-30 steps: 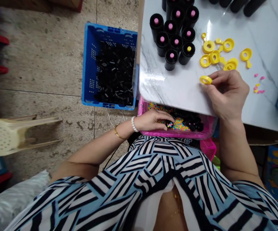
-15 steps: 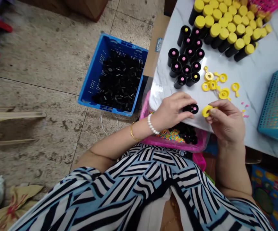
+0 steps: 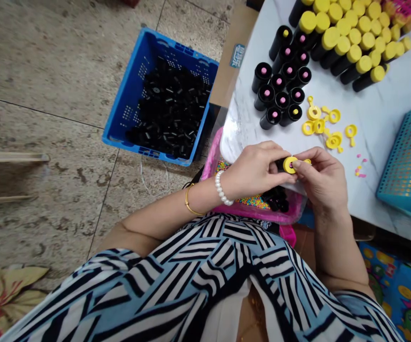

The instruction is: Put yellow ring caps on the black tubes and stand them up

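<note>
My left hand (image 3: 258, 166) is closed around a black tube (image 3: 280, 165), most of which the fingers hide. My right hand (image 3: 321, 178) pinches a yellow ring-shaped cap (image 3: 286, 166) with a small tab, and the ring lies against the tube's open end. Something pink shows through the middle of the ring. Beyond the hands, several loose yellow ring caps (image 3: 334, 140) are scattered on the table. A group of open black tubes (image 3: 265, 97) stands upright behind, with pink or yellow tips inside them.
Many yellow-capped black tubes (image 3: 364, 65) crowd the back of the marbled table (image 3: 379, 118). A teal basket (image 3: 405, 166) stands at right. Below the table edge, a pink tray (image 3: 209, 164) holds coloured beads and black parts. On the floor, a blue crate (image 3: 120, 111) contains black pieces.
My right hand has moved left and brought the yellow ring cap onto the tube's open end. My left hand still grips the tube. The whole view has shifted slightly.
</note>
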`<state>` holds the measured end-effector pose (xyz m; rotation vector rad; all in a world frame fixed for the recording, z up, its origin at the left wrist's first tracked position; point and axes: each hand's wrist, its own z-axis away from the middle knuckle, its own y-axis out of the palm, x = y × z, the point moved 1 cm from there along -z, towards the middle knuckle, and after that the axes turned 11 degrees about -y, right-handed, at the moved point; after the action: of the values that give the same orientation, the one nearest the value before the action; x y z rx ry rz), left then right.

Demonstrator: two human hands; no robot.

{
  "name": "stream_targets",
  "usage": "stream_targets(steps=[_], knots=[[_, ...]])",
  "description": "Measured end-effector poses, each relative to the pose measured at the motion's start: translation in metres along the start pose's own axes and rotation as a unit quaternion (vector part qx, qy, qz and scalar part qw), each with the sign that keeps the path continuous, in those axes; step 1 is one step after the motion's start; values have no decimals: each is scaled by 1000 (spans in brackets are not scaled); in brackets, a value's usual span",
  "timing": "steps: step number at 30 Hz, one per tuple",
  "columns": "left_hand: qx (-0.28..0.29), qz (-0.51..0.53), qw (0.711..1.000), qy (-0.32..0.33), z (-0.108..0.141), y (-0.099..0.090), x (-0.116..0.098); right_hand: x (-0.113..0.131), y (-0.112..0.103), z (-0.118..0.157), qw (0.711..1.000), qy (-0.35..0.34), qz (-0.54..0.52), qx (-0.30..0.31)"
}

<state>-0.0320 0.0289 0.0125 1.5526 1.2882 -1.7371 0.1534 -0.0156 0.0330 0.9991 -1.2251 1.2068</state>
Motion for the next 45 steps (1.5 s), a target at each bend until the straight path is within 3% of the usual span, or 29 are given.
stream_targets(steps=[4,6,9,13,18,24,28,31,34,39,41,45], knots=[[-12,63,993,-103,-4,7,-5,-1,3,3,999,27,18,7],[-26,68,990,-119,-5,11,-4,-2,5,5,999,18,32,-8],[-32,64,993,-89,-2,15,-1,-6,8,9,1000,10,17,-10],[-39,32,999,9,4,16,5,-12,10,10,1000,9,-15,0],[-77,-39,992,95,5,22,11,-8,-3,10,998,2,-69,6],[-70,-62,991,96,6,25,10,-1,-28,-7,992,47,-96,73],[-42,-65,994,75,4,18,7,8,-22,-33,977,99,-55,180],[-30,-62,995,65,1,15,2,20,-11,-42,971,112,7,212],[-30,-79,995,42,-1,16,1,24,-4,-34,978,80,52,188],[-7,-133,991,-1,3,21,3,12,-4,-1,976,-35,163,139],[0,-160,987,-9,3,22,5,8,-2,4,954,-97,257,124],[-10,-173,985,2,6,24,10,6,13,4,875,-227,424,51]])
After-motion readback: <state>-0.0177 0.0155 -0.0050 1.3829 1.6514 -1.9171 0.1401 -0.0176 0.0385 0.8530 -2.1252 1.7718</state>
